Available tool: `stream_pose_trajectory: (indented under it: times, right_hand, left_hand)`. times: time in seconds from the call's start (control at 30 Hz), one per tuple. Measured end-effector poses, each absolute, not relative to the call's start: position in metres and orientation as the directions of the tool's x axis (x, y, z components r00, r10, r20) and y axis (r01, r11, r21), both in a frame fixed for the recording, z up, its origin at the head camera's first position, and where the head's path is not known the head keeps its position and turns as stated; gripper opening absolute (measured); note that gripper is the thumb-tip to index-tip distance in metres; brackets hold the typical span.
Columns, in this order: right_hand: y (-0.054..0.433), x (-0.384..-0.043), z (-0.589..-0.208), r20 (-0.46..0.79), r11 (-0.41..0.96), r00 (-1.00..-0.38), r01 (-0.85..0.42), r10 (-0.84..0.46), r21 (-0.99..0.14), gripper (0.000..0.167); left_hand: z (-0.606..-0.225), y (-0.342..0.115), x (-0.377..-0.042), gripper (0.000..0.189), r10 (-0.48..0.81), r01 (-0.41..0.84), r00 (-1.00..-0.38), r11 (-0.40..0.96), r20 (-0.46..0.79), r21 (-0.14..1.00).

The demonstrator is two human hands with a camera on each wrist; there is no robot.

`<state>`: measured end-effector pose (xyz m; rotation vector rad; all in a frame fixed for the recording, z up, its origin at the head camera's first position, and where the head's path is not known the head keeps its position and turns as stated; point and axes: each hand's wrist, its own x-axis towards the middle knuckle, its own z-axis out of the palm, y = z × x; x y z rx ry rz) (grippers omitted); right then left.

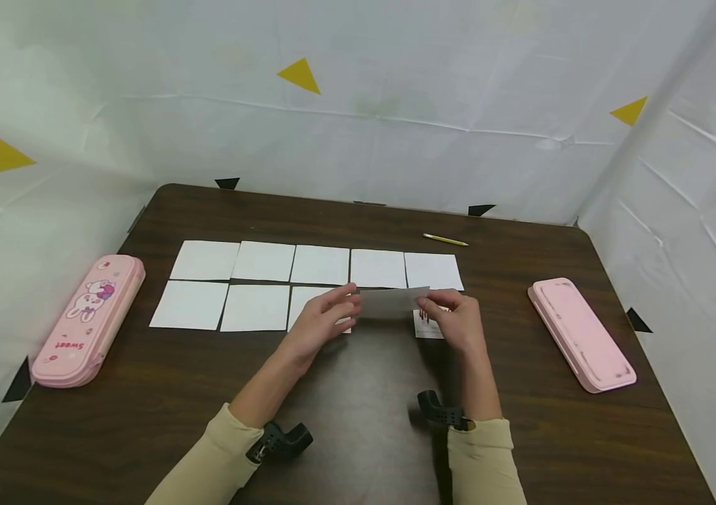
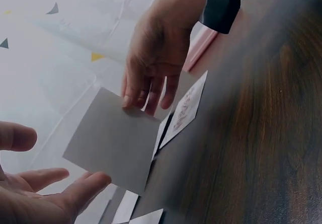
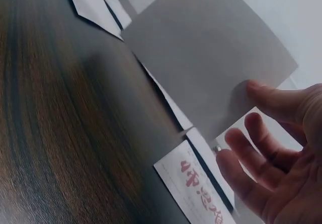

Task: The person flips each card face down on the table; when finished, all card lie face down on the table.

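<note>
A blank square paper card [image 1: 394,301] stands tilted above the table, its near side in grey shade. My right hand [image 1: 455,324] pinches its right edge between thumb and fingers, and in the right wrist view the thumb [image 3: 276,100] lies on the near face. My left hand [image 1: 325,319] is at the card's left edge, fingers loosely spread, with the thumb [image 2: 17,136] apart from the card in the left wrist view. Partly hidden under my right hand lies a card with red handwritten-style characters [image 3: 201,186]. Blank white cards [image 1: 254,307] lie in two rows behind and left.
A pink pencil case with cartoon print [image 1: 89,319] lies at the table's left edge. Another pink case [image 1: 581,334] is on the right. Beyond the back row lies a yellow pencil [image 1: 446,240]. White sheeting [image 1: 383,161] with yellow triangles surrounds the dark wooden table [image 1: 358,435].
</note>
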<state>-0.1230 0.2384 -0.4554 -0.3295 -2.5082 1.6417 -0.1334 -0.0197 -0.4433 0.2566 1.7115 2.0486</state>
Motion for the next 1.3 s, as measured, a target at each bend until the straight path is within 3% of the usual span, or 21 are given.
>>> stream_pose_trajectory:
  times: [0.23,0.5,0.87,1.3]
  right_hand:
    - [0.232,-0.125,-0.459,-0.093,0.317,-0.942,0.200,0.323,-0.927,0.031]
    - [0.225,-0.124,-0.465,-0.124,0.380,-0.925,0.267,0.360,-0.886,0.025]
    - [0.222,-0.127,-0.470,-0.143,0.454,-0.942,0.274,0.303,-0.848,0.025]
    - [0.224,-0.126,-0.469,-0.108,0.530,-0.942,0.270,0.317,-0.804,0.023]
  left_hand:
    - [-0.446,-0.015,-0.137,0.051,0.431,-0.167,-0.892,-0.035,-0.136,0.985]
    - [-0.452,-0.015,-0.147,0.056,0.454,-0.170,-0.871,0.084,-0.189,0.982]
    - [-0.465,-0.015,-0.161,0.059,0.512,-0.223,-0.821,0.119,-0.252,0.968]
    - [-0.467,-0.014,-0.161,0.058,0.514,-0.221,-0.821,0.118,-0.250,0.968]
